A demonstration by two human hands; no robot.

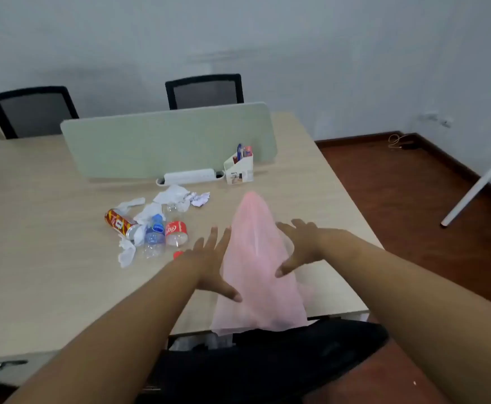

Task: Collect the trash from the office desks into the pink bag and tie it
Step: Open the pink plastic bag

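**Both palms on the pink bag**

Your left hand (213,265) is lying flat with fingers spread, pressing the left edge of the pink bag (257,275) — nothing gripped. Your right hand (299,246) is doing the same on the bag's right side, fingers splayed, thumb resting on the plastic. The bag is lying stretched along the desk (48,272), its narrow end pointing away from you and its wide end hanging over the near edge.

Just left of your left hand, the trash is sitting in a loose pile — a red can (120,223) on its side, a clear bottle with a blue label (154,237), a cola bottle (176,233), a red cap (177,254) and crumpled tissues (177,196). Behind it, a power strip (190,176) and a pen holder (239,167) are standing against the green divider (165,141). Two black chairs (204,90) are sitting beyond.
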